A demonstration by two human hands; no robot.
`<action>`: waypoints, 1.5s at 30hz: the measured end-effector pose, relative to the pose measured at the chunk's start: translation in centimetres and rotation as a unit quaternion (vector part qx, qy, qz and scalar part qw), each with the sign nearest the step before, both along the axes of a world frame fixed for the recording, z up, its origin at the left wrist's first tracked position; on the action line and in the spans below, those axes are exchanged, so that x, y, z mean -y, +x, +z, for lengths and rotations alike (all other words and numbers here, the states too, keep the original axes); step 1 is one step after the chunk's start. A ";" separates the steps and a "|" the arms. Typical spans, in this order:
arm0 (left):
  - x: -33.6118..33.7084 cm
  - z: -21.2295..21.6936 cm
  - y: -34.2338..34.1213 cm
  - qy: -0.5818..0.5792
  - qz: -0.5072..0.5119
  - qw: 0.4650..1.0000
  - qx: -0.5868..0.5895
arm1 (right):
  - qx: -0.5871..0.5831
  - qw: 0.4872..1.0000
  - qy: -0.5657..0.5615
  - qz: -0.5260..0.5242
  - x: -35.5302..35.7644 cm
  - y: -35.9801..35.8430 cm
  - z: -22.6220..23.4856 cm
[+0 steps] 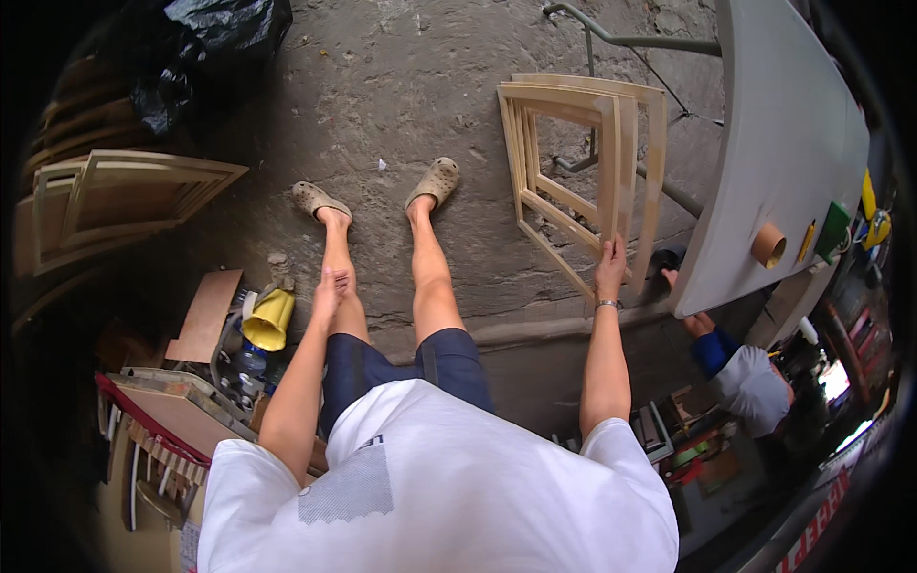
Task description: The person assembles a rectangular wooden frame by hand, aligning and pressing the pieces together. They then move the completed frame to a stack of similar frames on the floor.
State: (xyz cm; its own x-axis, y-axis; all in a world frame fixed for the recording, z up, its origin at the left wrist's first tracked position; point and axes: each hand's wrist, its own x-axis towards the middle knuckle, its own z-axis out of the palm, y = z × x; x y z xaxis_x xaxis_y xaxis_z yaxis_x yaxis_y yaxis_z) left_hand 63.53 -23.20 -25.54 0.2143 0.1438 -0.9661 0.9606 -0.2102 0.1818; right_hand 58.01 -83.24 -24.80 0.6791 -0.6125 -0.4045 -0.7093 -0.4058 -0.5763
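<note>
The right hand [609, 267] steadies a stack of wooden frames [578, 162] on edge beside the grey tabletop [783, 143], fingers closed over the frames' near edge. The left hand [330, 291] rests flat on the thigh, holding nothing.

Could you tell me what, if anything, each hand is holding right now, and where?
The right hand has its grip on the near upright edge of the stacked wooden frames. The left hand holds nothing; it rests on the left knee.

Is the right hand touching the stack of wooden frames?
Touching: in the head view, the right hand grips the near edge of the upright wooden frames.
</note>
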 end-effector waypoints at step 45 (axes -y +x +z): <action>-45.7 28.5 0.7 0.424 0.030 0.789 0.444 | 0.324 0.615 -0.162 0.701 -106.0 53.9 5.9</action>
State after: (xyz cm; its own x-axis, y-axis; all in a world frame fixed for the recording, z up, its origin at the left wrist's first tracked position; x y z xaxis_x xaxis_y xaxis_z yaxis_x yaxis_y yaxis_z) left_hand 64.20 22.54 2.95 0.7207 0.6932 0.0095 0.5472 -0.5773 0.6061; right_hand 111.91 22.77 -18.89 0.5855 0.7807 0.2183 0.8038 -0.5240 -0.2817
